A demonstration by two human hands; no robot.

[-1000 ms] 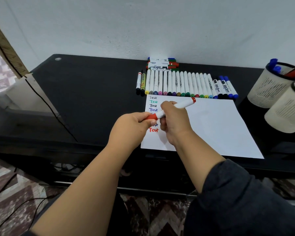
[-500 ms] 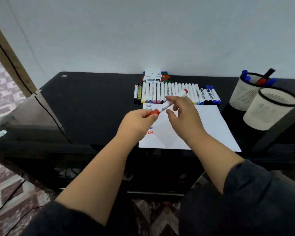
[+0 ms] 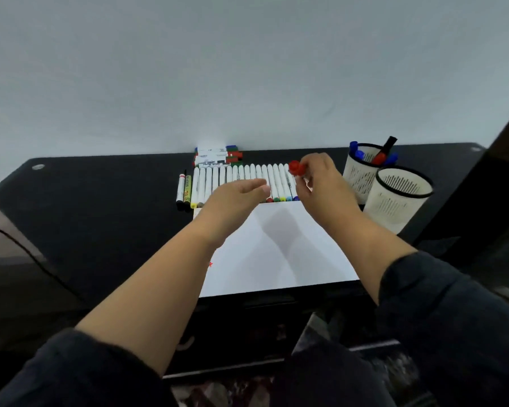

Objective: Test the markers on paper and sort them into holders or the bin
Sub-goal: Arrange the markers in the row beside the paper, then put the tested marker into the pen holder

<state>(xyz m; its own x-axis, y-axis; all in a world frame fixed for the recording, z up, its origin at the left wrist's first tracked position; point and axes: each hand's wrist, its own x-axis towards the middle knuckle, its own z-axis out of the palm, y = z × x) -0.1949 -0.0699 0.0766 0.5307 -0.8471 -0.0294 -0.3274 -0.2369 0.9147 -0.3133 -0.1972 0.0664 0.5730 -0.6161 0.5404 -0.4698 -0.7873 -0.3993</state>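
- Red marker [image 3: 296, 168] is gripped in right hand [image 3: 321, 183], raised above the marker row [image 3: 241, 183]; barrel is hidden, apparently capped
- Left hand [image 3: 235, 198] is relaxed, empty, over paper [image 3: 276, 248]
- Sorting step judged in hand; a drop into a holder [image 3: 362, 168] is called for next

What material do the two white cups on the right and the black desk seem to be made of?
Cups: probably perforated metal mesh or plastic, painted matte white; rows of slits show, with a dark rim. Desk: dark and smooth with a faint sheen; glass or laminate, cannot tell.
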